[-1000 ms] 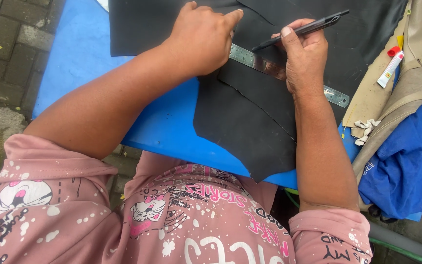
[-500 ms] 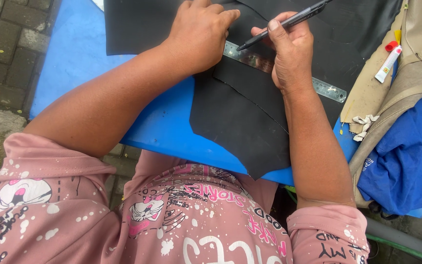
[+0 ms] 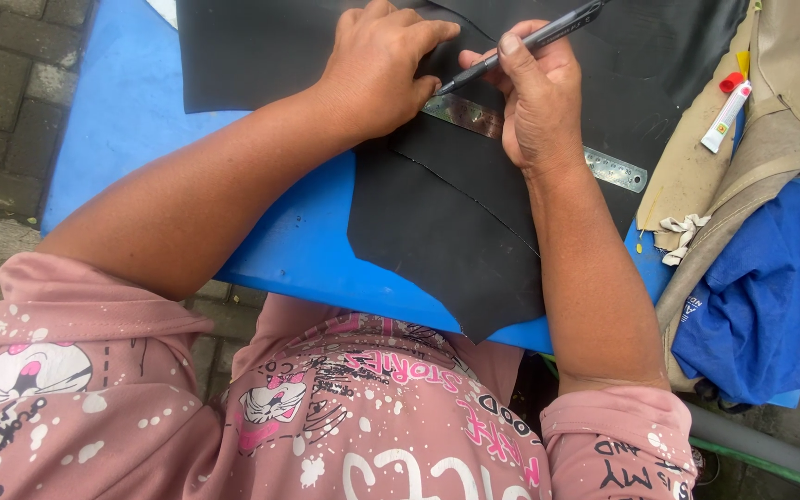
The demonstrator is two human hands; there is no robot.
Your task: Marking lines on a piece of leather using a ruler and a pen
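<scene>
A sheet of black material [image 3: 446,222] lies across a blue table [image 3: 131,111], one pointed flap hanging over the near edge. A metal ruler [image 3: 615,168] rests slantwise on the sheet. My left hand [image 3: 381,69] presses flat on the ruler's left part and hides that end. In my right hand [image 3: 534,97] I grip a dark pen [image 3: 534,39], and its tip meets the ruler's upper edge just beside my left fingers.
At the right lie beige fabric [image 3: 789,83], a white glue tube with a red cap [image 3: 726,111] and a folded blue cloth [image 3: 761,296]. Grey paving stones [image 3: 2,102] show left of the table. A green-edged pipe [image 3: 770,454] runs along the bottom right.
The pen tip has slid left along the ruler toward my left hand, with my right hand following. My left hand stays pressed on the ruler.
</scene>
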